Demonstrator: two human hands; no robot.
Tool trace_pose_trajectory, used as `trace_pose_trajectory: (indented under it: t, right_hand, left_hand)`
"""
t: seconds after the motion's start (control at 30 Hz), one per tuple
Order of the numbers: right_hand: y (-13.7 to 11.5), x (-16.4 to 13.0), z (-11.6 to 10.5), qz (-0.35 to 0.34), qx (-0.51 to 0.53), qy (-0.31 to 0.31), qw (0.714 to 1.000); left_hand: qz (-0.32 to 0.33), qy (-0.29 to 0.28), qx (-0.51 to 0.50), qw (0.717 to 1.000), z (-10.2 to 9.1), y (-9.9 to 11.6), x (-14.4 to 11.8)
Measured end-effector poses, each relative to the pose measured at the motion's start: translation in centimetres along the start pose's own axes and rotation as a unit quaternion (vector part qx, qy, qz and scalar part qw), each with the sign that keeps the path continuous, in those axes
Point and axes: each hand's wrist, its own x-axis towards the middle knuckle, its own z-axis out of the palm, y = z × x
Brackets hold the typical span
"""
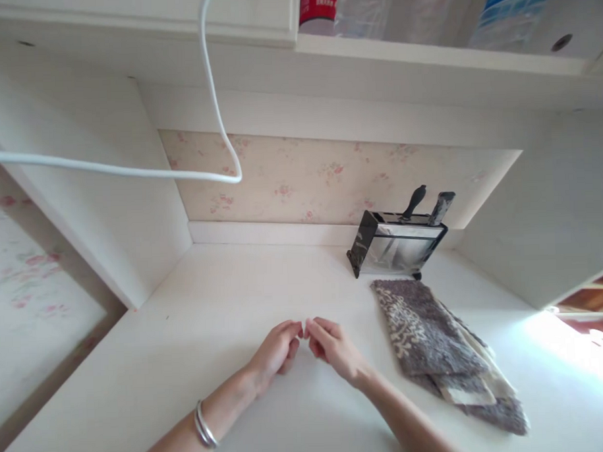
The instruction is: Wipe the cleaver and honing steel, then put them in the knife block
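Note:
Just above the white countertop point(224, 288), my left hand point(280, 345) and my right hand point(332, 343) face each other, thumbs and fingertips almost meeting. Both are closed, with the fingers curled in and nothing visible between them. A silver bangle point(204, 424) circles my left wrist. To the right of my right hand lies a folded grey and cream towel point(434, 333) with a branching pattern, not touched by either hand.
Behind the towel stands a black and silver knife block point(404, 245) holding two black handles. A white cable point(212, 97) hangs across the upper left. Overhead, a shelf point(424, 60) carries several plastic bottles point(516, 11). White panels point(81, 161) enclose both sides.

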Motion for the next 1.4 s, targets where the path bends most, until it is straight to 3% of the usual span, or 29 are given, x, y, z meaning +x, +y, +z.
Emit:
trace_pose_trajectory:
  t: [0.1, 0.23, 0.33, 0.5, 0.77, 0.93, 1.13, 1.3, 1.4]
  right_hand:
    - [-0.2, 0.8, 4.9, 0.015, 0.042, -0.047, 0.998]
    - [0.5, 1.7, 7.5, -0.001, 0.053, 0.004, 0.999]
    - [1.7, 1.8, 7.4, -0.020, 0.044, 0.035, 0.998]
    - [2.5, 1.4, 6.5, -0.045, 0.035, -0.002, 0.998]
    - [2.4, 1.1, 6.5, -0.054, -0.028, -0.002, 0.998]
    - [2.2, 0.8, 6.3, -0.059, -0.041, -0.005, 0.997]
    - [1.9, 0.6, 6.2, -0.061, -0.044, -0.009, 0.997]
    - [2.0, 0.6, 6.1, -0.061, -0.059, -0.029, 0.996]
    - [2.1, 0.6, 6.1, -0.063, -0.060, -0.032, 0.996]
  left_hand:
    - [0.046, 0.032, 0.034, 0.998, -1.6, -1.5, -0.9]
    - [0.090, 0.066, 0.022, 0.993, -2.9, -2.4, -1.3]
    - [0.085, 0.046, 0.024, 0.995, -3.1, -2.0, -1.4]
    - [0.078, 0.015, 0.050, 0.996, -2.9, -1.5, -1.6]
    - [0.070, 0.022, 0.061, 0.995, -3.0, -1.5, -1.7]
    - [0.101, 0.032, 0.104, 0.989, -2.8, -0.9, -1.9]
    - [0.192, 0.051, 0.203, 0.959, -3.4, -1.1, -2.0]
    - [0.172, 0.014, 0.192, 0.966, -3.3, -1.4, -2.1]
    - [0.181, 0.029, 0.206, 0.961, -3.3, -1.4, -1.9]
